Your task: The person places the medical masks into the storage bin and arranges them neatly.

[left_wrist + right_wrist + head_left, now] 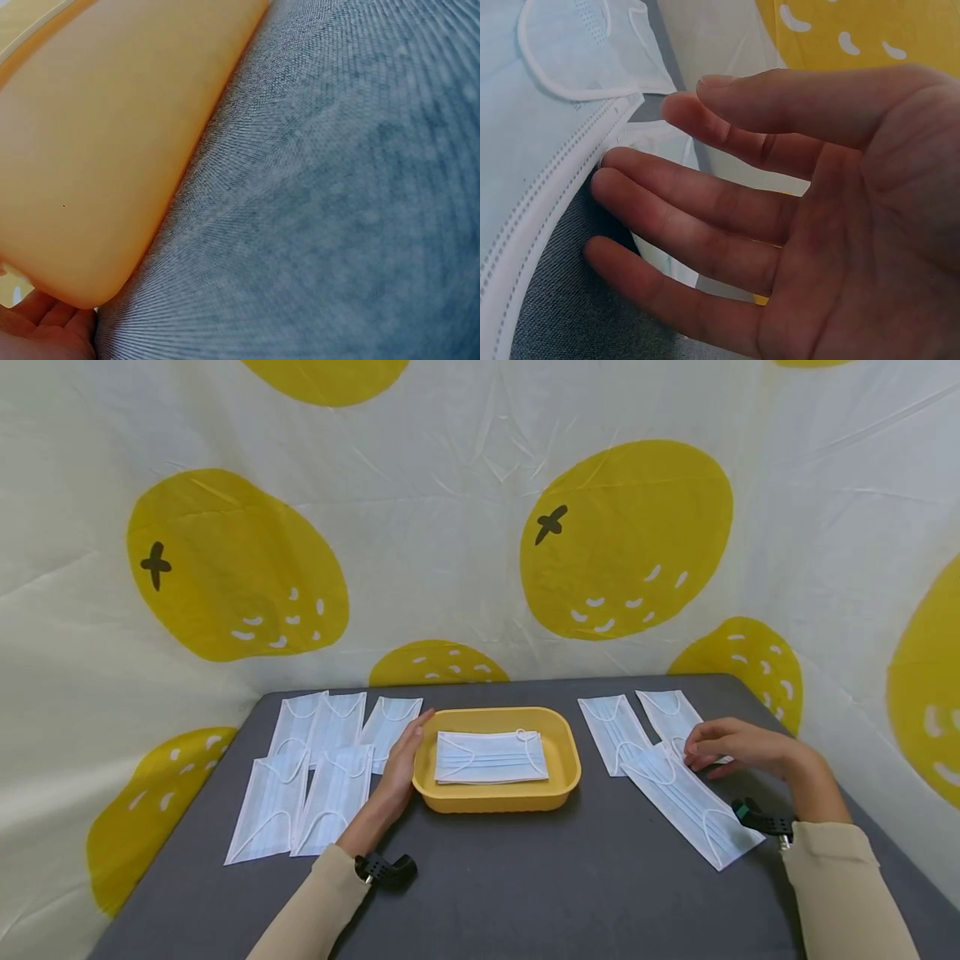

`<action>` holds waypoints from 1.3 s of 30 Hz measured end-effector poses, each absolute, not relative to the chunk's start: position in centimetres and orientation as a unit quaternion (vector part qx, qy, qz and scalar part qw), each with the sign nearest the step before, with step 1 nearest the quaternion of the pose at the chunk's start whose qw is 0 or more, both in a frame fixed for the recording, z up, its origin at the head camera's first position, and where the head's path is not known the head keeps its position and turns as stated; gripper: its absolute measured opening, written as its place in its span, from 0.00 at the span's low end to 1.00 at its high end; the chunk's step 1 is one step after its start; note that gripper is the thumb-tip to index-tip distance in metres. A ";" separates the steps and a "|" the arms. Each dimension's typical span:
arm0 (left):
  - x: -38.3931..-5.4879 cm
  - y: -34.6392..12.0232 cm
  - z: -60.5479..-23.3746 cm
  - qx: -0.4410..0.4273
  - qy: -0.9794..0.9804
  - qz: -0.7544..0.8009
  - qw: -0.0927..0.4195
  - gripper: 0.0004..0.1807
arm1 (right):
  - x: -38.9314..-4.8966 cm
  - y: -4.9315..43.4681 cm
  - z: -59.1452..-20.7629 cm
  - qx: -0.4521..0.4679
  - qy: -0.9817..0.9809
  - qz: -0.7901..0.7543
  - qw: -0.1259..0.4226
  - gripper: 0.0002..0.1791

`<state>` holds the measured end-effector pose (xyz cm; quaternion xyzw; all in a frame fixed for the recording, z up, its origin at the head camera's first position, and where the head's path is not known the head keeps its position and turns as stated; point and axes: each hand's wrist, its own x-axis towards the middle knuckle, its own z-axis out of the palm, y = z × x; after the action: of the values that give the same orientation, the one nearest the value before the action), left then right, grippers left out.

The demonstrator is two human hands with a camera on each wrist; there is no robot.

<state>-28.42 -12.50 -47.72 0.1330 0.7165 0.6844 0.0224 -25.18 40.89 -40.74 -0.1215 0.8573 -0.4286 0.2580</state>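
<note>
A yellow plastic tray point(495, 802) stands at mid-table with light-blue face masks point(491, 758) lying flat inside it. Against the tray's left side rests my left hand point(401, 768), fingers extended along the wall. In the left wrist view, its fingers point(56, 319) touch the tray's outer corner point(82, 225). My right hand point(750, 750) hovers over the right-hand masks with loosely bent fingers and nothing in them. Nearest to it are a slanted mask point(686, 802) and a farther mask point(667, 714), partly covered. The right wrist view shows the fingertips beside a mask edge point(555, 180).
Several masks point(330, 797) lie partly overlapping left of the tray. Another mask point(609, 727) lies between the tray and the right hand. A grey cloth point(495, 885) covers the table. Behind hangs a white curtain point(450, 568) with yellow fruit prints.
</note>
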 end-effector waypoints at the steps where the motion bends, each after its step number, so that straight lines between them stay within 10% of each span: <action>1: -28.4 -12.5 -47.7 0.131 0.717 0.685 0.023 0.26 | -25.2 40.9 -40.7 -0.117 0.858 -0.428 0.258 0.20; 39: -28.3 -12.5 -47.8 0.132 0.713 0.689 0.022 0.25 | -25.5 41.4 -42.4 -0.129 0.819 -0.453 0.328 0.15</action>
<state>-28.30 -12.51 -47.83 0.1321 0.7126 0.6887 0.0218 -25.51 41.39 -42.40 -0.1291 0.8187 -0.4532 0.3282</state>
